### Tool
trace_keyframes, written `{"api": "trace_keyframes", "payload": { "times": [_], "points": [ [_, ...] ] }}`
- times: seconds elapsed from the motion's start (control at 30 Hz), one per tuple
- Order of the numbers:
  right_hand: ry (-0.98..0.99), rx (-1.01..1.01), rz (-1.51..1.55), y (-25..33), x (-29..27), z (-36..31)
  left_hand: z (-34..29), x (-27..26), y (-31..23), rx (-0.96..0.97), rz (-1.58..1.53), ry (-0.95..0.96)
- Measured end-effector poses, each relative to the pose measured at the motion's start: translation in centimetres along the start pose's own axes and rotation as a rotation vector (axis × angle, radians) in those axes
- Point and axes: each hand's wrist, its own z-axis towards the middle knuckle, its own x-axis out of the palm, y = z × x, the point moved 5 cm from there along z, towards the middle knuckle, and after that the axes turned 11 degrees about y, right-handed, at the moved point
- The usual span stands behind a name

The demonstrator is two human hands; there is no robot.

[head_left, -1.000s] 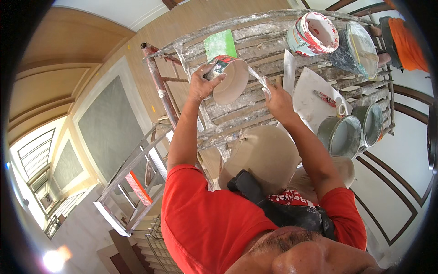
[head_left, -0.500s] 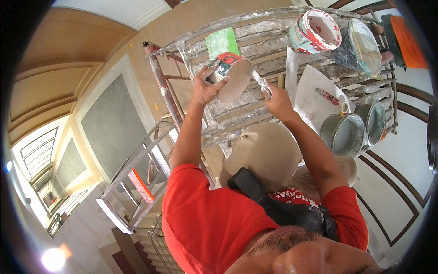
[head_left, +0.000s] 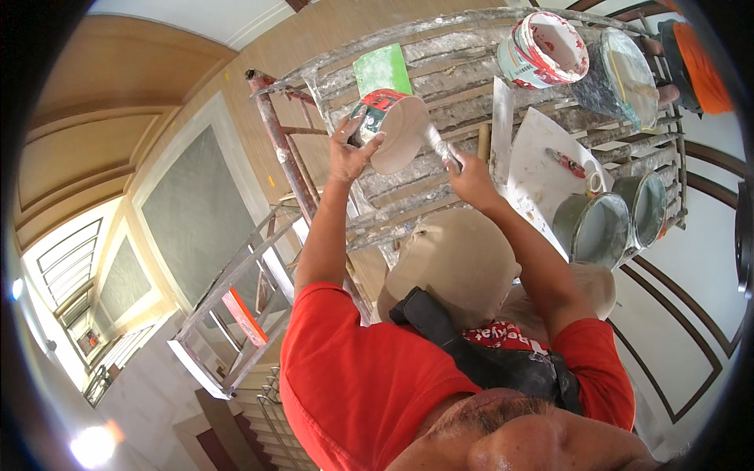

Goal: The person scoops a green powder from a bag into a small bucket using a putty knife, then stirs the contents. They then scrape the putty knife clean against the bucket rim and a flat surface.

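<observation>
My left hand [head_left: 352, 153] is wrapped round a small tub [head_left: 404, 135] with a red and dark green label. The tub is tilted, its pale open mouth turned to the right, and I cannot see what lies inside. Between the fingers of my right hand [head_left: 473, 180] is a short white-smeared tool [head_left: 437, 144]; whether it is a brush or a putty knife does not show. Its white end reaches the tub's right rim. Just beyond the tub, a green sheet [head_left: 382, 71] with white smears lies on the slatted platform.
The platform's slats [head_left: 463, 63] are crusted white. A red-smeared bucket [head_left: 542, 55], a plastic-draped bucket [head_left: 628, 78] and two dark pails [head_left: 593, 228] stand to the right. A red-handled tool [head_left: 565, 163] lies on a white board [head_left: 542, 145]. A rusty scaffold frame [head_left: 275, 133] rises at left.
My right hand has shifted slightly left and down, bringing the tool lower against the tub's rim. The tub has moved slightly left in my left hand.
</observation>
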Motion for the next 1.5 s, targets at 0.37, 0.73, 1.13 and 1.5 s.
{"api": "trace_keyframes", "payload": {
  "times": [0.37, 0.73, 1.13, 1.5],
  "points": [
    [0.497, 0.375, 0.504, -2.0, 8.2, 0.1, -1.1, 0.4, -0.5, 0.011, 0.13, -0.06],
    [0.097, 0.145, 0.247, -0.7, -0.2, 0.3, -4.3, 0.7, 3.3, 0.071, 0.171, -0.279],
    [0.133, 0.038, -0.135, 0.0, 0.3, -0.1, 1.7, -3.4, 0.7, -0.413, 0.277, -0.073],
    [-0.128, -0.101, -0.327, 0.6, -2.3, 2.8, 2.2, -1.0, -1.0, -0.241, -0.099, 0.057]
  ]
}}
